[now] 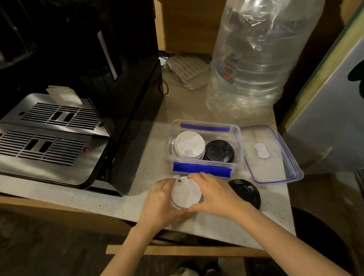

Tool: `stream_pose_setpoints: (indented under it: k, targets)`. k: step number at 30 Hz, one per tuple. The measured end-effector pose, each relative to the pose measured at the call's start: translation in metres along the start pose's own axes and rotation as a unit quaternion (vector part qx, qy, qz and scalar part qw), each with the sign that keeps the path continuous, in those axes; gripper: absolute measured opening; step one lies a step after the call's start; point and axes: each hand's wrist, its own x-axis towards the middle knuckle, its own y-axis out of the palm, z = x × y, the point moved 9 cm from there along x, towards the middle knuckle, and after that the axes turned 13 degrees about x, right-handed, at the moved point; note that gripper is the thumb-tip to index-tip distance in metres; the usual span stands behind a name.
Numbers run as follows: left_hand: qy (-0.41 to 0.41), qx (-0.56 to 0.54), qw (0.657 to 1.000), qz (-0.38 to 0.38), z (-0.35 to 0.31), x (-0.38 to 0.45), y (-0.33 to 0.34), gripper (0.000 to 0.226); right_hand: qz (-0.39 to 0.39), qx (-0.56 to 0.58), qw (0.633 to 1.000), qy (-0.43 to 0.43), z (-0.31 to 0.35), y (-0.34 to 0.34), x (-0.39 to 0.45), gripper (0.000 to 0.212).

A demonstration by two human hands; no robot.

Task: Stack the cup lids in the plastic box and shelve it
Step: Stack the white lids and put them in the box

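Observation:
A stack of white cup lids (186, 193) sits between both my hands just above the counter's front edge. My left hand (158, 205) wraps its left side and my right hand (214, 195) wraps its right side. Behind them stands the clear plastic box (237, 133) with blue clips, open. Inside it lie a stack of white lids (189, 145) on the left and black lids (219, 151) on the right. The box's own clear cover (271, 154) lies flat to its right. More black lids (246, 192) rest on the counter by my right wrist.
A black coffee machine (85, 80) with a steel drip tray (40, 144) fills the left. A big clear water bottle (261, 51) stands behind the box. A white cabinet (338, 114) bounds the right. The pale counter (146, 145) ends just under my wrists.

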Motion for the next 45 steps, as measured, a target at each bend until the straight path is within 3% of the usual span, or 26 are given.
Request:
stream_pose_setpoints:
  k: [6,12,17,25,40,45]
  targets:
    - [0.031,-0.001,0.999,-0.039,0.001,0.002,-0.041,0.091,-0.044,0.147,0.988,-0.032,0.014,-0.032,-0.003,0.086]
    - [0.044,0.020,0.995,-0.087,-0.019,0.052,-0.077,0.091,-0.138,0.179,0.972,-0.058,0.022,-0.090,0.012,0.086]
    - [0.053,0.057,0.996,-0.050,-0.033,0.103,-0.069,0.088,-0.186,0.202,0.961,-0.024,-0.004,-0.110,0.040,0.081]
    - [0.037,0.098,0.993,0.063,-0.022,0.137,-0.027,0.095,-0.174,0.215,0.961,0.023,-0.033,-0.097,0.065,0.069]
    - [0.019,0.091,0.995,0.039,-0.017,0.128,-0.034,0.081,-0.163,0.203,0.965,0.015,-0.026,-0.093,0.074,0.071]
    - [0.017,0.091,0.994,0.064,-0.021,0.130,-0.028,0.082,-0.162,0.186,0.969,0.035,-0.033,-0.094,0.070,0.072]
